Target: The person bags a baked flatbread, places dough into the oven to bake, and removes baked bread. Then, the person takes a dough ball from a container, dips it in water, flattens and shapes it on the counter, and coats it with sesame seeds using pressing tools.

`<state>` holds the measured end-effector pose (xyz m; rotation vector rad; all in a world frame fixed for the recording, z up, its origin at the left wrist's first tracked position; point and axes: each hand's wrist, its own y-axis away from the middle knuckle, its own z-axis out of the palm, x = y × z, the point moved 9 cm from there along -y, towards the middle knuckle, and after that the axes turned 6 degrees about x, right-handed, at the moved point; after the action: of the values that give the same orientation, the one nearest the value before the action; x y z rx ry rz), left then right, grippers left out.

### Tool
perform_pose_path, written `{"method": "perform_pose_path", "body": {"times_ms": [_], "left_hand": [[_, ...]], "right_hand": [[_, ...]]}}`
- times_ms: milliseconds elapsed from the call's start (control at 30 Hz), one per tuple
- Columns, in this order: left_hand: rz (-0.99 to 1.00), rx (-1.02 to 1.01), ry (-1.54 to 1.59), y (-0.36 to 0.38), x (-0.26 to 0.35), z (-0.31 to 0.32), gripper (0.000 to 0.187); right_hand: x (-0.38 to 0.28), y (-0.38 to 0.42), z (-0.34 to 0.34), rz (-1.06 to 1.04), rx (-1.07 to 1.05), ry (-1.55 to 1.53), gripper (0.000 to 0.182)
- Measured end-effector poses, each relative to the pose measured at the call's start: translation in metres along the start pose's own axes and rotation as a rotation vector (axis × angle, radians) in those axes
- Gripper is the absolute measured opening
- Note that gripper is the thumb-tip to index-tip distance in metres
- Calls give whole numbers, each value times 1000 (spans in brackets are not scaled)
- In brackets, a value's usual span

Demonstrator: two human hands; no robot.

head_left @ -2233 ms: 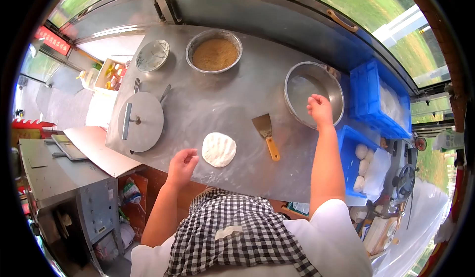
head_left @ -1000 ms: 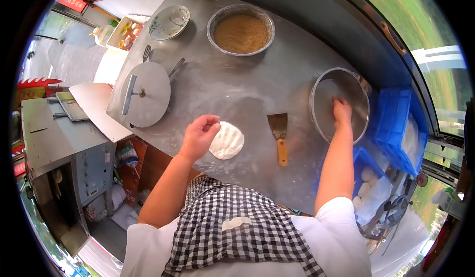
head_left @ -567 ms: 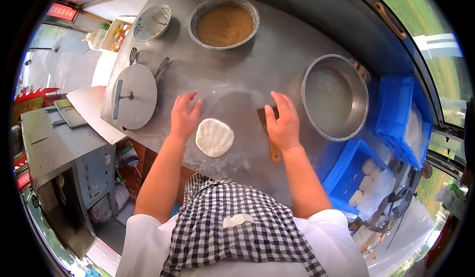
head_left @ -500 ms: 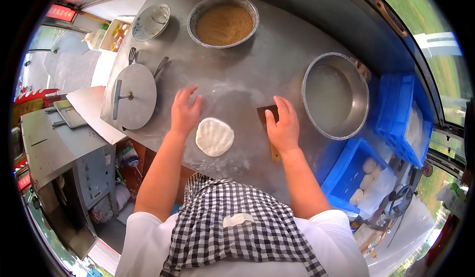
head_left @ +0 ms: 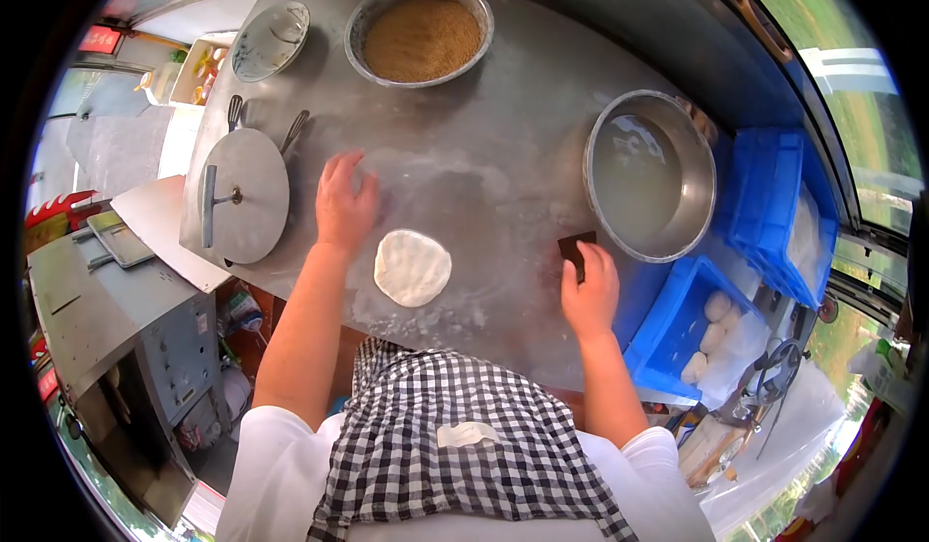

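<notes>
A flattened round of white dough (head_left: 412, 268) lies on the metal table close to my body. To its upper left, my left hand (head_left: 345, 203) hovers with fingers apart and holds nothing. My right hand (head_left: 591, 290) is closed over a dark, flat-bladed knife (head_left: 573, 246), right of the dough and below the large steel pot. Only part of the blade shows; its handle is hidden under my hand.
A large steel pot (head_left: 590, 169) of cloudy liquid stands at right, a bowl of brown crumbs (head_left: 423, 39) at the back. On the left are a round metal lid (head_left: 261, 194) and patterned bowl (head_left: 261, 48). A blue crate (head_left: 646, 344) holds dough balls.
My right hand has moved right and toward me, closing over the knife, which has shifted right with it. The left hand has moved slightly left. The whole view has shifted a little.
</notes>
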<state>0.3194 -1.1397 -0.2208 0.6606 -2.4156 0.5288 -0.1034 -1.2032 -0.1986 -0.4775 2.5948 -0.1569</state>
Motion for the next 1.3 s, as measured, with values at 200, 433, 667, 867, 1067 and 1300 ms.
{"method": "perform_pose_path", "body": {"times_ms": [200, 433, 667, 867, 1067, 1300], "left_hand": [[122, -22, -257, -17, -10, 34, 64], [373, -363, -179, 21, 56, 92, 64], [415, -397, -177, 9, 31, 69, 60], [490, -386, -50, 7, 67, 92, 58], [-188, -160, 533, -22, 5, 58, 40], [-1150, -293, 1760, 13, 5, 111, 54]], "right_hand": [[-37, -79, 87, -49, 77, 70, 66], [-132, -73, 161, -437, -221, -93, 65], [-89, -90, 130, -280, -106, -64, 60], [-140, -80, 159, -350, -149, -169, 55], [-104, -105, 159, 350, -212, -1121, 49], [-130, -80, 217, 1095, -586, -1994, 48]]}}
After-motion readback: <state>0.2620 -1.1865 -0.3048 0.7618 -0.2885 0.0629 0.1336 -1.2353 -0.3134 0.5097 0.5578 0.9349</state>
